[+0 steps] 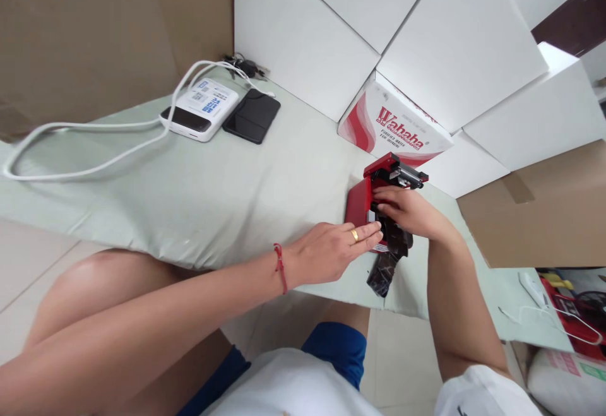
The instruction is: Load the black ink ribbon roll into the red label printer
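Observation:
On the cloth-covered surface stands a small red box-like device [358, 204] with its lid [382, 165] raised and a dark roller-like bar at the lid's edge. My left hand [331, 249], with a gold ring and a red string bracelet, lies against the device's near side. Its fingers are stretched out together over the edge; the thumb is hidden. From the right, my right hand [409, 211] reaches into the opening with bent fingers. What lies between those fingertips is hidden. A crumpled strip of shiny dark film [386, 271] hangs from the device toward the front edge.
A Wahaba-lettered carton [398, 122] stands behind the device, before stacked white boxes [307, 31]. To the left lie a white power bank [208, 103] with a looped cable [95, 124], a black phone [253, 116] and keys [246, 65]. Brown cartons [534, 208] flank both sides.

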`<state>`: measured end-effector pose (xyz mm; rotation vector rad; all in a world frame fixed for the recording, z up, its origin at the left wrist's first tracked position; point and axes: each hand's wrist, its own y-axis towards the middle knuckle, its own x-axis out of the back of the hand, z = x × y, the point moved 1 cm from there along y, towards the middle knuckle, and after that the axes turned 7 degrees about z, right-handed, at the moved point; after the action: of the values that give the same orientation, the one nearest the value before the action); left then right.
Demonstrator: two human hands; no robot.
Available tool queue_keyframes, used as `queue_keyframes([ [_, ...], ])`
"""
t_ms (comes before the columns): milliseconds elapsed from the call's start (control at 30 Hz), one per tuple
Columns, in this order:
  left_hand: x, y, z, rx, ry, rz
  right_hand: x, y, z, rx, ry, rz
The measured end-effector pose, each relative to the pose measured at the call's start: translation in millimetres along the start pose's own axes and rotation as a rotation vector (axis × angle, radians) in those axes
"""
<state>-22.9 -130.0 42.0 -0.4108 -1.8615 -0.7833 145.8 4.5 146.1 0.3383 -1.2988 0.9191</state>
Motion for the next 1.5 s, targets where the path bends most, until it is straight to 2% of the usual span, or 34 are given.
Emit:
queue_keyframes([
  [100, -1.5, -1, -1, -0.027, -0.028, -0.001, 15, -20, 10, -0.040, 0.090, -0.407],
  [167, -2.8, 0, -2, -0.035, -0.028, 0.002, 22, -23, 6, -0.074, -0.004, -0.666],
  [233, -4.0, 0, -3, -0.035, -0.017, -0.005, 22, -17, -7, -0.086, -0.157, -0.771],
  [300, -5.1, 1, -3, -0.039, -0.004, -0.015, 16, -9, -22, -0.096, -0.225, -0.711],
  [400, -6.0, 1, -2, -0.058, 0.014, -0.039, 2, -10, -31, -0.111, -0.174, -0.622],
  [500, -4.6, 0, 1, -0.065, 0.044, -0.110, -10, -29, -21, -0.102, -0.099, -0.622],
  [667, 3.4, 5, 12, 0.037, 0.007, -0.272, -26, -57, -7, -0.113, -0.057, -0.407],
  [867, 2.7, 16, 31, 0.144, -0.165, -0.228, -33, -63, -14, -0.097, -0.060, -0.346],
  [1100, 7.7, 18, 34, 0.225, -0.224, -0.163, -41, -64, -16, -0.118, -0.049, -0.364],
  [1300, -3.5, 13, 39, 0.125, -0.171, -0.182, -46, -64, -14, -0.120, 0.021, -0.452],
  [1367, -7.2, 11, 39, 0.105, -0.111, -0.188, -52, -70, -10, -0.076, 0.064, -0.504],
  [1500, -7.8, 10, 37, 0.137, -0.002, -0.252, -71, -91, 2, 0.105, 0.154, -0.552],
])
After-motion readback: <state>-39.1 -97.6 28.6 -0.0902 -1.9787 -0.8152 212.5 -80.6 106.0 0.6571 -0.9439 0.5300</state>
